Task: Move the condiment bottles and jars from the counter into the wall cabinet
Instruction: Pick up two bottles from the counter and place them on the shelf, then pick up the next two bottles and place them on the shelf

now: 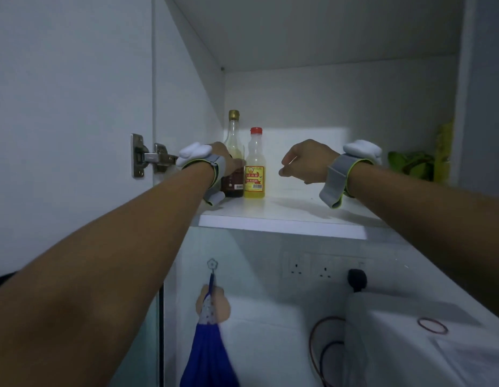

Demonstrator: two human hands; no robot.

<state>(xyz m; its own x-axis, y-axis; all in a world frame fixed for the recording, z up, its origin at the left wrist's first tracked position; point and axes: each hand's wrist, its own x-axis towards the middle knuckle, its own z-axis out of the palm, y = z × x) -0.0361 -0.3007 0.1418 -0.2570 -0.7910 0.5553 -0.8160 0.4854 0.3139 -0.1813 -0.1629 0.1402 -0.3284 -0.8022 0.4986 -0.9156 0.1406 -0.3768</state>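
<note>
Two bottles stand upright on the white cabinet shelf (284, 216) near its back left corner. The tall glass bottle (233, 135) has a gold cap and dark liquid in its lower part. My left hand (228, 160) is wrapped around its middle. Right beside it is a small plastic bottle (254, 166) with yellow liquid, a red cap and a yellow label. My right hand (304, 162) hovers to the right of that bottle, apart from it, fingers loosely curled and holding nothing.
The cabinet door is swung open at the left on a metal hinge (150, 157). Green and yellow packets (418, 160) sit at the shelf's right end. Below hang a blue cloth (209, 350) on a hook, wall sockets (312, 268) with a black plug (357, 279), and cables.
</note>
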